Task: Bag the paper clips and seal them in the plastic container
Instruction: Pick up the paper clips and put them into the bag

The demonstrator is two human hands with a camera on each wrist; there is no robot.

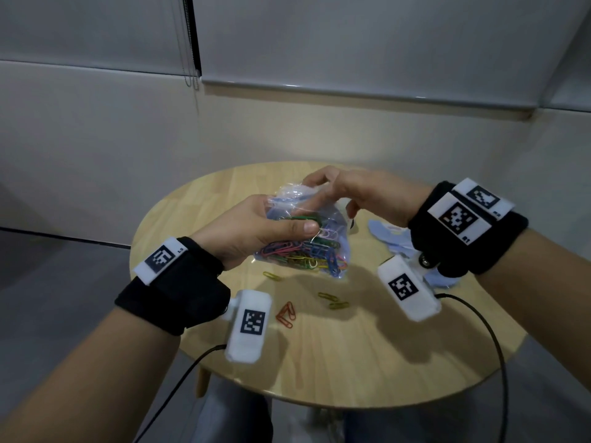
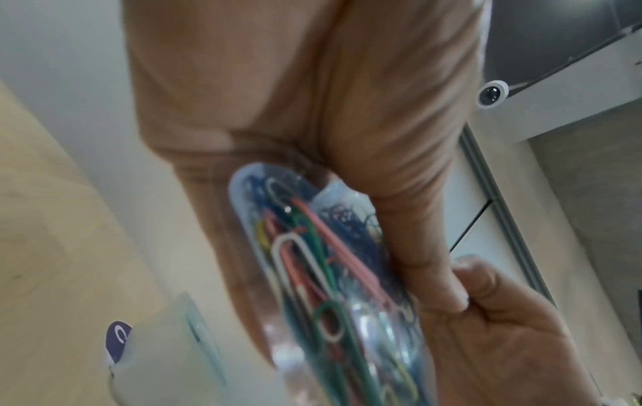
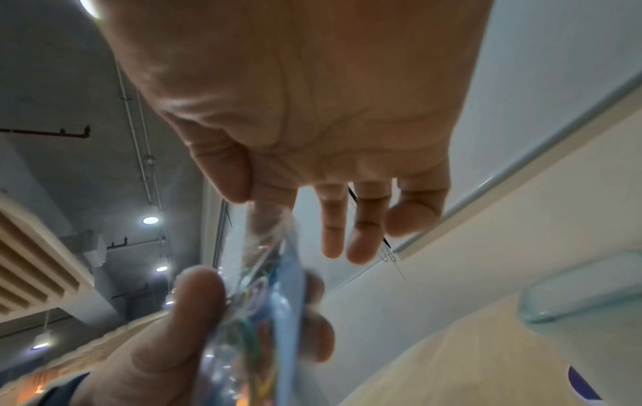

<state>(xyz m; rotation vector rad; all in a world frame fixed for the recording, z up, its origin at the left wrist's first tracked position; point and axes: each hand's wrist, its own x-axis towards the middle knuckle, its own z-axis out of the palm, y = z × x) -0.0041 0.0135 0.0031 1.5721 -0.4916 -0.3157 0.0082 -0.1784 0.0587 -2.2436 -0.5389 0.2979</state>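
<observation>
Above the middle of the round pale wooden table, the left hand grips a clear plastic zip bag stuffed with mixed coloured paper clips, thumb across its front and fingers behind. The right hand pinches the bag's top edge between thumb and forefinger, its other three fingers loose and spread (the wrist view shows them clear of the plastic). The bag hangs off the tabletop between both palms. Five loose paper clips lie on the wood just beneath: two orange, three yellowish. A translucent plastic container stands just beyond the bag, and a pale blue lid lies under the right wrist. Bare wood runs from the loose clips to the near rim.
</observation>
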